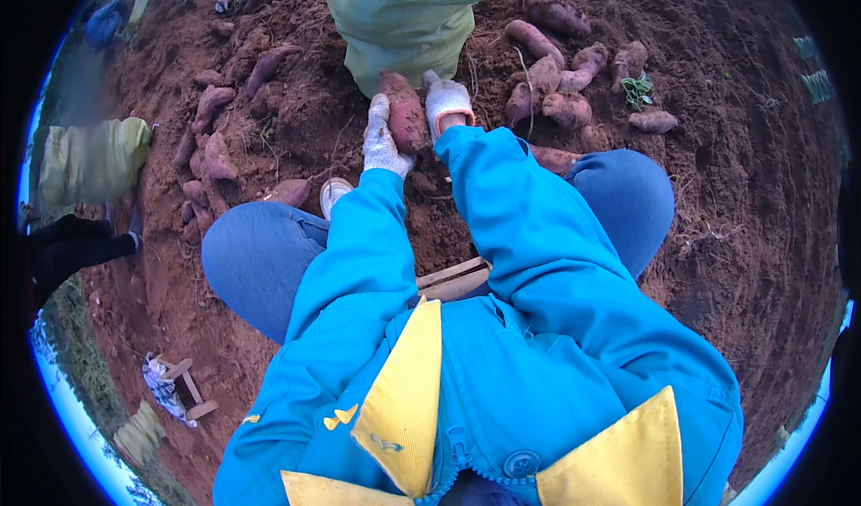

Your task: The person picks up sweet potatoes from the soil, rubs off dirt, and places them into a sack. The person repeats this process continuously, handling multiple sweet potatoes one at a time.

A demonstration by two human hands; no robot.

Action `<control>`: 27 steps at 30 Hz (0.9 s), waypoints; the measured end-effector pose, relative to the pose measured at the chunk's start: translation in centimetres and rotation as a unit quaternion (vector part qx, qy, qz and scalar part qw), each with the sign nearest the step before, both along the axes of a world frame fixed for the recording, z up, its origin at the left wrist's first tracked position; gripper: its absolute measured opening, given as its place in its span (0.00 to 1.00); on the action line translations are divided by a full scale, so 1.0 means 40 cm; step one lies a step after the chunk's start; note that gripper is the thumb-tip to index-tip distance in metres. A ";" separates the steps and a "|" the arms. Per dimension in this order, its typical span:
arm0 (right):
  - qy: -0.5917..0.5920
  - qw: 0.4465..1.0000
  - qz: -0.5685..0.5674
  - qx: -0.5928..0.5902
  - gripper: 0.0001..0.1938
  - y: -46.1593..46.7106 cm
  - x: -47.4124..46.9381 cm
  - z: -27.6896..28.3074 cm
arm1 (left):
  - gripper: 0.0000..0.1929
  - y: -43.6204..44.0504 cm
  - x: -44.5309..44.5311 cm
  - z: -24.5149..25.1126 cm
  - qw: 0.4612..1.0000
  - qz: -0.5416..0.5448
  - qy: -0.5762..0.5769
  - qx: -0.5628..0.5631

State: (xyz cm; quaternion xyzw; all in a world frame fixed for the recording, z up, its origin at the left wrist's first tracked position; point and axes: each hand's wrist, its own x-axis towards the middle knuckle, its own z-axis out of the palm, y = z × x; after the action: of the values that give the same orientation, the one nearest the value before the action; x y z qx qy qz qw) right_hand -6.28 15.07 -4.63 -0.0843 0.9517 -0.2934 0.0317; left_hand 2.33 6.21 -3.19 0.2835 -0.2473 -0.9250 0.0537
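Observation:
My left hand [385, 136], in a dirty white knit glove, lies along the left side of a large soil-covered sweet potato [405, 112]. On its other side is my right hand [445, 99], gloved too, with its fingertips by the upper part of the sweet potato. The sweet potato is between the two hands, just below a pale green woven sack [407, 31]. The sack stands upright with its mouth open, and sweet potatoes show inside it. The palms and several fingers are hidden, so the exact grip of the right hand is unclear.
Sweet potatoes lie on the soil to the left [218, 156] and right [568, 109]. A full sack [97, 159] and another person's legs [81, 247] are at the far left. A small wooden stool [192, 388] stands lower left; wooden slats [454, 280] show beneath me.

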 end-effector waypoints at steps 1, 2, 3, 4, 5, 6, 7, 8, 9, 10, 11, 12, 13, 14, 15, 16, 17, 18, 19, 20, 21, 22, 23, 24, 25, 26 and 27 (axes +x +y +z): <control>-0.100 0.987 -0.075 -0.104 0.21 0.010 -0.005 -0.007 | 0.30 -0.001 0.006 0.003 0.999 -0.001 -0.004 0.052; -0.141 0.975 -0.075 -0.154 0.21 0.015 -0.010 -0.009 | 0.32 0.000 0.002 0.005 1.000 -0.021 0.008 0.007; -0.166 0.964 -0.085 -0.191 0.22 0.023 -0.013 -0.005 | 0.31 -0.003 0.003 0.007 0.999 -0.021 0.007 0.028; -0.222 0.942 -0.089 -0.234 0.25 0.032 -0.014 0.005 | 0.31 -0.006 0.000 0.007 0.999 -0.017 0.010 0.047; -0.169 0.962 -0.001 -0.213 0.27 0.042 -0.015 0.019 | 0.31 -0.011 -0.003 0.006 0.998 -0.012 0.013 0.067; -0.125 0.970 0.098 -0.186 0.29 0.055 -0.016 0.038 | 0.30 -0.018 -0.003 0.003 0.999 0.023 -0.003 0.042; -0.085 0.970 0.181 -0.138 0.31 0.061 -0.014 0.057 | 0.30 -0.026 -0.003 -0.001 0.997 0.052 -0.009 0.057; -0.180 0.949 0.154 -0.207 0.39 0.063 -0.016 0.078 | 0.29 -0.039 -0.003 -0.005 0.994 0.083 -0.027 0.069; -0.223 0.938 0.164 -0.208 0.41 0.058 -0.006 0.093 | 0.29 -0.053 0.001 -0.008 0.990 0.110 -0.040 0.082; -0.242 0.930 0.178 -0.212 0.43 0.047 0.003 0.106 | 0.28 -0.063 -0.001 -0.013 0.984 0.138 -0.058 0.095; -0.261 0.921 0.191 -0.216 0.45 0.036 0.013 0.116 | 0.27 -0.075 -0.001 -0.016 0.986 0.132 -0.051 0.088; -0.196 0.938 0.231 -0.168 0.49 0.011 0.025 0.121 | 0.27 -0.084 -0.003 -0.020 0.987 0.130 -0.049 0.080; -0.187 0.930 0.257 -0.184 0.50 0.004 0.044 0.121 | 0.26 -0.092 -0.004 -0.022 0.988 0.127 -0.047 0.073; -0.191 0.930 0.263 -0.174 0.51 -0.017 0.057 0.120 | 0.28 -0.093 -0.004 -0.025 0.992 0.106 -0.066 0.013; -0.205 0.931 0.261 -0.149 0.52 -0.031 0.068 0.117 | 0.28 -0.095 -0.004 -0.026 0.992 0.106 -0.068 0.023; -0.166 0.941 0.233 -0.179 0.42 -0.034 0.083 0.111 | 0.28 -0.094 -0.004 -0.027 0.992 0.101 -0.066 0.036; -0.150 0.938 0.220 -0.220 0.38 -0.034 0.092 0.106 | 0.27 -0.092 -0.004 -0.028 0.991 0.096 -0.075 0.053; -0.141 0.936 0.206 -0.249 0.34 -0.033 0.099 0.099 | 0.28 -0.088 -0.004 -0.029 0.992 0.089 -0.067 0.061; -0.128 0.931 0.191 -0.282 0.30 -0.030 0.102 0.093 | 0.29 -0.084 -0.005 -0.029 0.991 0.084 -0.070 0.074; -0.137 0.940 0.141 -0.277 0.27 -0.027 0.104 0.085 | 0.30 -0.082 -0.007 -0.029 0.990 0.078 -0.074 0.086; -0.141 0.947 0.088 -0.276 0.25 -0.022 0.103 0.076 | 0.32 -0.075 -0.007 -0.030 0.991 0.072 -0.066 0.096; -0.144 0.951 0.035 -0.273 0.22 -0.020 0.099 0.067 | 0.34 -0.076 -0.013 -0.029 0.992 0.070 -0.085 0.065; -0.132 0.951 -0.007 -0.279 0.20 -0.017 0.095 0.057 | 0.35 -0.065 -0.021 -0.030 0.994 0.085 -0.061 -0.030; -0.158 0.955 -0.016 -0.249 0.19 -0.016 0.083 0.049 | 0.35 -0.070 -0.021 -0.026 0.992 0.086 -0.064 -0.059; -0.207 0.923 -0.002 -0.325 0.20 -0.015 0.074 0.040 | 0.35 -0.065 -0.022 -0.025 0.990 0.087 -0.068 -0.086; -0.253 0.884 0.016 -0.392 0.22 -0.008 0.057 0.035 | 0.34 -0.067 -0.023 -0.021 0.996 0.080 -0.035 -0.036; -0.314 0.837 0.014 -0.448 0.25 -0.004 0.047 0.031 | 0.33 -0.070 -0.019 -0.017 0.996 0.081 -0.021 0.013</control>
State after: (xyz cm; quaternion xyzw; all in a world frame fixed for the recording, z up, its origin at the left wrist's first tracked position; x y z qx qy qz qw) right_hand -4.41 14.89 -3.40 -0.0057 0.6538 -0.6983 0.2913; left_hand 1.57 3.43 -3.86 0.3224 -0.2130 -0.9146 0.1195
